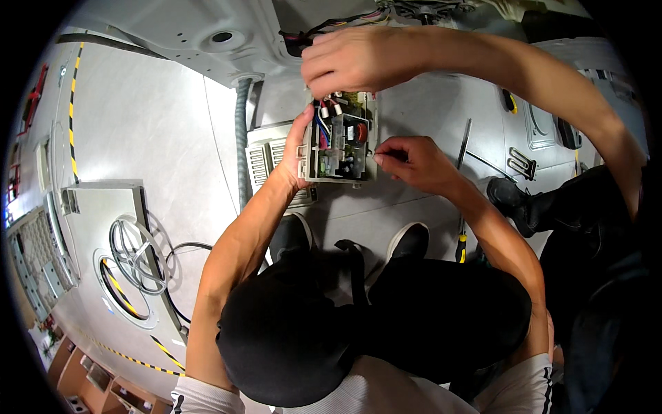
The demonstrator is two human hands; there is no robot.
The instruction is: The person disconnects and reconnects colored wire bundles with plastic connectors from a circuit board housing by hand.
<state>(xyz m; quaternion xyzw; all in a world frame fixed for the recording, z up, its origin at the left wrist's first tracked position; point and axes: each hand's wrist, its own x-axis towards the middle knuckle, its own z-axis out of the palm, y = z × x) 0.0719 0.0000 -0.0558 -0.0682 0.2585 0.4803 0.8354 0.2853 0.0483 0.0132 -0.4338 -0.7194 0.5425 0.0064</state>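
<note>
My left hand [297, 157] grips the left side of a circuit board in an open plastic housing [345, 181], its thumb along the edge. Coloured wires with white plugs [325, 112] run into the top of the board, and a dark red coil [357, 132] sits at its right. At the housing's right edge, my right hand [417, 164] is closed, thumb and forefinger pinched together; what is between them is too small to make out. Above, a co-worker's hand [352, 61] reaches in from the right over the board's top end, hiding part of the wires.
A large white appliance cabinet [172, 34] with a grey corrugated hose [241, 138] stands ahead. A vented plastic cover [259, 164] lies under the housing. Screwdrivers [461, 247] lie on the floor to the right, near a co-worker's shoe [512, 205]. A panel with a round opening [114, 207] lies left.
</note>
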